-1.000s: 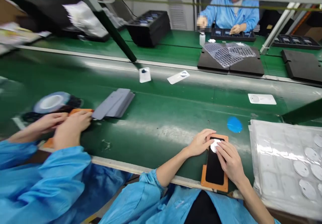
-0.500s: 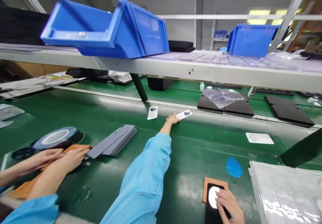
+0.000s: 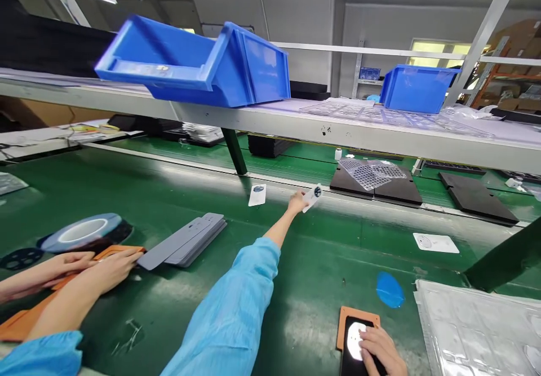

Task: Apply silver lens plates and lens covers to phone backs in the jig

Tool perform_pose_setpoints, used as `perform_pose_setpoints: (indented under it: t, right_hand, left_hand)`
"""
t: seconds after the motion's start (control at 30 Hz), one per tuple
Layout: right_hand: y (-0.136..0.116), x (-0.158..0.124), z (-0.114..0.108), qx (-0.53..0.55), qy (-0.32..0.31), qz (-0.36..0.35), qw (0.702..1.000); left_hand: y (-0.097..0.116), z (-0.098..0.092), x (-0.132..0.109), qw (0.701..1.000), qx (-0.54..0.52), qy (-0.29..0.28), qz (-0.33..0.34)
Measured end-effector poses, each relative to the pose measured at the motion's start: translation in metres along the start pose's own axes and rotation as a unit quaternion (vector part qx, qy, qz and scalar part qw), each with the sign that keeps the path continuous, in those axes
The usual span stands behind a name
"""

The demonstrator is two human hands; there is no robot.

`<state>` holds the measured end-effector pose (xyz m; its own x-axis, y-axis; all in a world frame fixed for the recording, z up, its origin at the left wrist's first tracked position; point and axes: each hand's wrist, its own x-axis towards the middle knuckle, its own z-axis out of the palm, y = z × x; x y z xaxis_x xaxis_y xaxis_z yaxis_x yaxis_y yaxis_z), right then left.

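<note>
My left hand [image 3: 298, 202] reaches far across the green bench, its fingers closed on the edge of a white card [image 3: 313, 198] with a dark round print. The card is lifted and tilted. Left of it lies a similar white card [image 3: 257, 195]. Near the bottom right, my right hand [image 3: 382, 350] has its fingers bent over a flat black panel [image 3: 349, 362], fingertips against a white rounded piece [image 3: 355, 340] on it. An orange frame [image 3: 340, 330] shows along the panel's upper and left edges. The hand hides the panel's right side.
A co-worker's hands [image 3: 101, 274] work on an orange piece at the left, beside stacked grey strips [image 3: 190, 240] and a tape roll [image 3: 84, 232]. Clear plastic trays [image 3: 477, 325] lie right. A shelf [image 3: 262, 119] with blue bins [image 3: 262, 71] spans above the bench.
The card in my left hand has turned from lying nearly flat to a steeper, raised tilt. My right hand stays at the black panel. The head view has tipped up a little.
</note>
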<state>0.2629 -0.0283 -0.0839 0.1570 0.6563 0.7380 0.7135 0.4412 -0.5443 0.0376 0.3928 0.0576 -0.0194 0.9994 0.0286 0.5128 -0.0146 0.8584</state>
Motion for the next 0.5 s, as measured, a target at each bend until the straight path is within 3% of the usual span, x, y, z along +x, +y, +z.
perform_pose_setpoints:
  t: [0.13,0.27,0.3,0.33,0.4,0.47,0.5]
  right_hand:
    - [-0.019,0.033,-0.025,0.011,-0.043,0.036,0.998]
    - [-0.050,0.097,-0.055,-0.062,0.077,0.126,0.987]
    - [-0.055,0.112,-0.060,-0.069,0.083,0.157,0.982]
    - [-0.058,0.124,-0.062,-0.051,0.046,0.197,0.978]
    - [-0.058,0.139,-0.061,0.060,-0.102,0.292,0.949]
    - [-0.053,0.140,-0.056,0.190,-0.222,0.368,0.883]
    - [-0.051,0.136,-0.054,0.238,-0.247,0.393,0.853]
  left_hand:
    - [0.042,0.005,-0.067,0.988,-0.102,-0.063,0.098]
    - [0.076,0.004,-0.162,0.960,-0.171,-0.166,0.147]
    - [0.083,0.004,-0.186,0.949,-0.188,-0.202,0.156]
    - [0.089,0.005,-0.209,0.938,-0.199,-0.234,0.163]
    - [0.097,0.010,-0.246,0.922,-0.216,-0.273,0.167]
    - [0.096,0.019,-0.274,0.919,-0.239,-0.280,0.139]
    - [0.092,0.025,-0.284,0.918,-0.251,-0.283,0.115]
